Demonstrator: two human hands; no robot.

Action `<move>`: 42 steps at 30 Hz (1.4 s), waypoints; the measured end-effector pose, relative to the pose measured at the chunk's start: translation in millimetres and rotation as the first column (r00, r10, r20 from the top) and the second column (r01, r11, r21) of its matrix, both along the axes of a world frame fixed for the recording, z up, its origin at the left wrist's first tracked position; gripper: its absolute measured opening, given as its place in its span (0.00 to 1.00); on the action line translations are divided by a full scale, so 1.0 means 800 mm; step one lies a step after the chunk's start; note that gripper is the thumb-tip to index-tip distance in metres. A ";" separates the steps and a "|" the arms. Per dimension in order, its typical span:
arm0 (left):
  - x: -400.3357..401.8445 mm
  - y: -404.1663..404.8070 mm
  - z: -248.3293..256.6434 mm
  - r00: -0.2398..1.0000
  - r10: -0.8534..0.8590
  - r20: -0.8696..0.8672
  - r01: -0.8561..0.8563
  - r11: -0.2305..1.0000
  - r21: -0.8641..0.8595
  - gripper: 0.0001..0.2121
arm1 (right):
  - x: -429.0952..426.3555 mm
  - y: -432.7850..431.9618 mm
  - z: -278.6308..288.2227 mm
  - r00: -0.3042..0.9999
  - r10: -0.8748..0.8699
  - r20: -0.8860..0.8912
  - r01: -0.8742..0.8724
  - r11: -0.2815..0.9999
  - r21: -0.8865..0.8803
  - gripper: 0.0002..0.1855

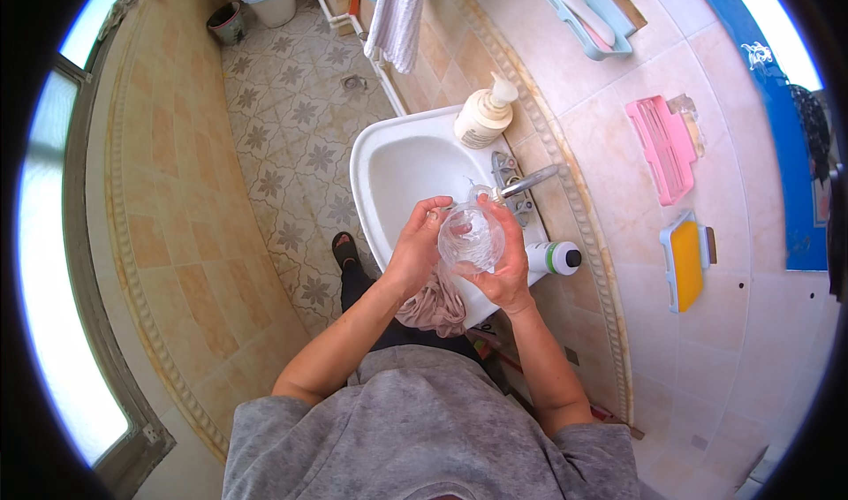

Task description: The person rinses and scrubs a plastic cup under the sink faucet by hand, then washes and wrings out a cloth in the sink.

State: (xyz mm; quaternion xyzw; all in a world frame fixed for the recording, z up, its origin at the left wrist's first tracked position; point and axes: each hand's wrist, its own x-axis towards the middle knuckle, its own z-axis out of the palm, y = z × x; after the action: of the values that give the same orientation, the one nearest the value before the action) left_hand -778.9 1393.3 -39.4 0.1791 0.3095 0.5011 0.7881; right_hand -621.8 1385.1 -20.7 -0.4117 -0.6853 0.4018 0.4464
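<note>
Between my two hands, over the near right part of a white washbasin (374,188), is a clear round cup (471,238). My right hand (501,261) grips it from the right side, with the thumb and fingers around its wall. My left hand (422,241) is at the cup's left side, its fingers curled near the rim; whether it bears any of the weight I cannot tell. A metal faucet (527,182) stands just beyond the cup, and something clear, perhaps water, shows by its spout. A crumpled brownish-pink cloth (434,306) lies on the basin's near edge below my left hand.
A cream pump bottle (485,116) stands on the basin's far corner, a white bottle with a black cap (556,258) at its right edge. Wall-mounted soap holders (662,149) and a yellow sponge (687,266) are on the right. A towel (397,23) hangs beyond the basin.
</note>
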 end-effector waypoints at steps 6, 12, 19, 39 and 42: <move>-0.011 -0.009 0.008 0.993 -0.049 0.107 0.032 0.987 0.156 0.27 | 0.003 0.008 0.002 0.997 0.005 0.080 -0.013 0.996 0.092 0.49; -0.023 0.000 0.020 0.995 -0.068 -0.078 0.088 0.954 0.287 0.32 | -0.008 0.005 0.030 0.979 -0.026 -0.203 0.012 0.998 -0.068 0.44; -0.024 -0.002 0.020 0.987 -0.115 -0.113 0.143 0.947 0.286 0.31 | 0.005 -0.001 0.021 0.990 -0.005 0.143 -0.007 0.996 0.088 0.38; -0.039 -0.012 0.104 0.404 0.670 -0.622 0.235 0.582 0.779 0.10 | -0.020 0.021 0.008 0.337 -0.507 -0.794 -0.302 0.740 -0.601 0.19; -0.035 -0.020 0.134 0.465 0.680 -0.566 0.554 0.275 0.786 0.17 | -0.017 0.024 0.005 0.354 -0.496 -0.793 -0.247 0.768 -0.590 0.18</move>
State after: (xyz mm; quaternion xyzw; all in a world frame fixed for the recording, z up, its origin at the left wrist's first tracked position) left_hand -806.8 1377.3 68.1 0.8239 0.3031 0.4403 0.1885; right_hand -635.0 1404.6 -16.8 -0.2883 -0.0988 0.7237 0.6191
